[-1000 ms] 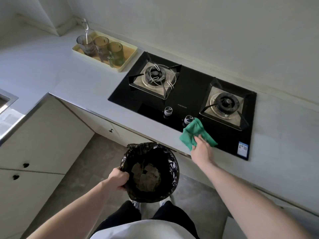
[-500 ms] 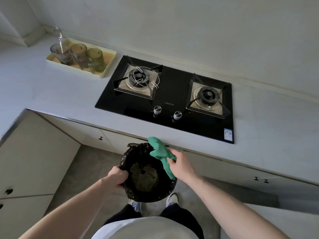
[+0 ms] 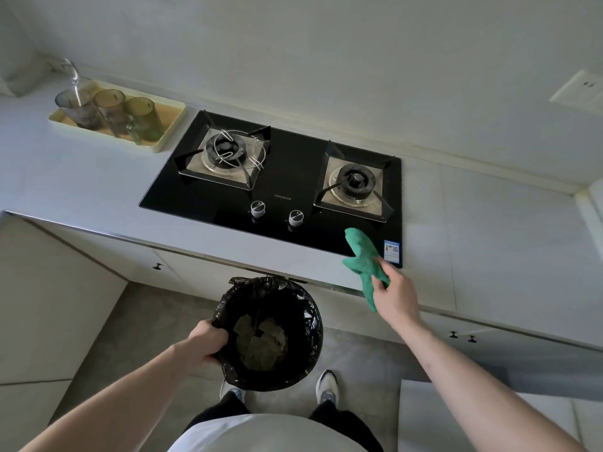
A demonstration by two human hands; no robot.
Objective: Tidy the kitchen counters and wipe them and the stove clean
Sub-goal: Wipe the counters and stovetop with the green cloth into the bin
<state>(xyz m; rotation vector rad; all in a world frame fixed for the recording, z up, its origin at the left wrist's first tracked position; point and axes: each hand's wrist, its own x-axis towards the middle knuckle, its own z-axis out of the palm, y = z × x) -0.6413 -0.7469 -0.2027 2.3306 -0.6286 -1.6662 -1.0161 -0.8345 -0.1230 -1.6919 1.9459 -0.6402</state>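
Note:
A black two-burner gas stove is set into the pale counter. My right hand grips a green cloth above the counter's front edge, by the stove's front right corner. Its upper end overlaps the stove glass near a blue sticker. My left hand holds the left rim of a black-lined trash bin, held below counter level over the floor. Crumpled paper lies inside the bin.
A cream tray with three tinted glasses stands on the counter left of the stove. A wire ring rests on the left burner. Cabinet fronts with small black knobs run under the counter. My shoes are on the grey floor.
My right hand has carried the green cloth from over the bin's rim up and right to the stove's front right corner. The left hand keeps its hold on the bin.

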